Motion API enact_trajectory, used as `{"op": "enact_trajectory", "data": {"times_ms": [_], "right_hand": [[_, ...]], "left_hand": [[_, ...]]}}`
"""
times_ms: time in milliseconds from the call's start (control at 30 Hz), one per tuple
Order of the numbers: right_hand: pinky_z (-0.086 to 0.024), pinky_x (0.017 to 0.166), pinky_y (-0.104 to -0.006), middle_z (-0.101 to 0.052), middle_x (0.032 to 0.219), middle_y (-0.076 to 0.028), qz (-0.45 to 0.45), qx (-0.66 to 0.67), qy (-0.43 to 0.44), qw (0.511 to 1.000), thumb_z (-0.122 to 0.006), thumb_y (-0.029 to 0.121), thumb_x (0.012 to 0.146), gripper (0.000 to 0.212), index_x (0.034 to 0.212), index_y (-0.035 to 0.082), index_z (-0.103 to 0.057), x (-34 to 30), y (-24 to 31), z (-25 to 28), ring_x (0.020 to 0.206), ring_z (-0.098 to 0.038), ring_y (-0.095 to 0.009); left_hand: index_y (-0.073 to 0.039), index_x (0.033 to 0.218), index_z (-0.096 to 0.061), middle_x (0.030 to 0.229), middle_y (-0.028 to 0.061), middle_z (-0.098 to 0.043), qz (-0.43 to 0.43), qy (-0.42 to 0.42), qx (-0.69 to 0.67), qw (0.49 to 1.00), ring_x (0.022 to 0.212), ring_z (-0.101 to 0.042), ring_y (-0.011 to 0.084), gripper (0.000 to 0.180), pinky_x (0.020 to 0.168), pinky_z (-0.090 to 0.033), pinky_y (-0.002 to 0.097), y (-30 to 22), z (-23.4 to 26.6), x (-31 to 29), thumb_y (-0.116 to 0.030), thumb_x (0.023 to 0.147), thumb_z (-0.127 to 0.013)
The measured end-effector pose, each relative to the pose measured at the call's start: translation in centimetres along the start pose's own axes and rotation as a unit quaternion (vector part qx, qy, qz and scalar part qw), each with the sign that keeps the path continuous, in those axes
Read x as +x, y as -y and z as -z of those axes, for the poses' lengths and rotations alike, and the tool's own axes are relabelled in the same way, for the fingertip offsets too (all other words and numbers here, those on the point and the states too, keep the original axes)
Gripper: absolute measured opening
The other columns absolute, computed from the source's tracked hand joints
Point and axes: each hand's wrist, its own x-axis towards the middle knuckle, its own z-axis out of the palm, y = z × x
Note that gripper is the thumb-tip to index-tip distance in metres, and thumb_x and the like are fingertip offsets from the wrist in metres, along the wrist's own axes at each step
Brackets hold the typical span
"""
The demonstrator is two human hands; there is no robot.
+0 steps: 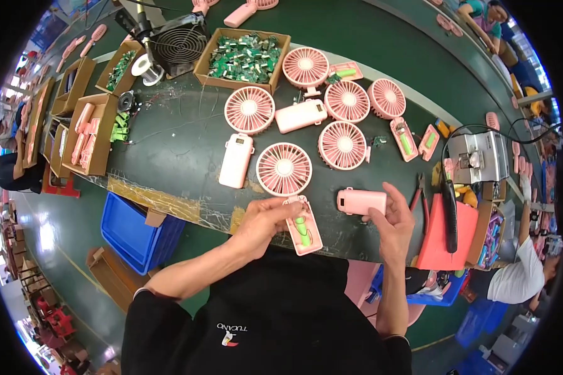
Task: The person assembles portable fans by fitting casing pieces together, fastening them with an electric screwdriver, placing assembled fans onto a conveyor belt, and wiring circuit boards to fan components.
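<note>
My left hand [261, 226] grips the open handle half [314, 239] of a pink handheld fan, thumb and fingers closed at its upper end. Inside that half lies a green battery [303, 231] with thin wires. The handle's round fan head [284, 169] rests just beyond, on the dark bench. Between the thumb and fingers of my right hand [395, 226] is a pink handle cover [363, 202] with a small dark window, a short way right of the fan. More fan heads [343, 145] and another handle cover [236, 160] lie close by.
A carton of green circuit boards [244, 59] stands at the back, beside a black fume fan [180, 45] and a solder spool [146, 69]. Right of my hands are pliers [418, 195], a black-handled tool [449, 215] on a red pad [438, 244], and a metal fixture [478, 159]. Blue trays [128, 228] sit below left.
</note>
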Motion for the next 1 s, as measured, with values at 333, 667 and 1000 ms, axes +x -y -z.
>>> {"op": "enact_trajectory", "data": {"times_ms": [333,667,1000], "right_hand": [[-0.05,0.074,-0.0278,-0.056,0.099,-0.009,0.02,-0.34,0.057,0.938,-0.073,-0.005,0.07,0.047,0.115,-0.001,-0.059,-0.8,0.6,0.8,0.087,-0.062,-0.019],[-0.047,0.067,-0.0302,-0.057,0.097,-0.011,0.084,-0.326,0.038,0.941,-0.077,0.004,0.063,0.044,0.103,0.0,-0.06,-1.2,1.1,-0.8,0.082,-0.059,-0.023],[-0.045,0.062,-0.0273,-0.056,0.091,-0.008,0.033,-0.205,0.058,0.977,-0.078,0.006,0.064,0.039,0.099,-0.002,-0.062,-1.0,0.1,-2.0,0.075,-0.056,-0.017]], "left_hand": [[0.002,0.109,-0.063,0.102,0.0091,-0.067,0.024,-0.014,-0.057,0.998,0.096,-0.065,0.0164,0.027,0.088,-0.052,0.0353,0.1,-0.4,1.4,-0.017,0.09,-0.065],[0.004,0.113,-0.062,0.104,0.0102,-0.067,0.03,-0.042,-0.129,0.99,0.096,-0.066,0.0184,0.03,0.091,-0.051,0.0371,0.2,-0.6,2.1,-0.016,0.091,-0.062],[0.004,0.106,-0.064,0.099,0.0103,-0.068,0.007,-0.04,-0.069,0.997,0.09,-0.067,0.0167,0.024,0.086,-0.054,0.0339,0.0,-1.2,1.8,-0.01,0.087,-0.067]]}}
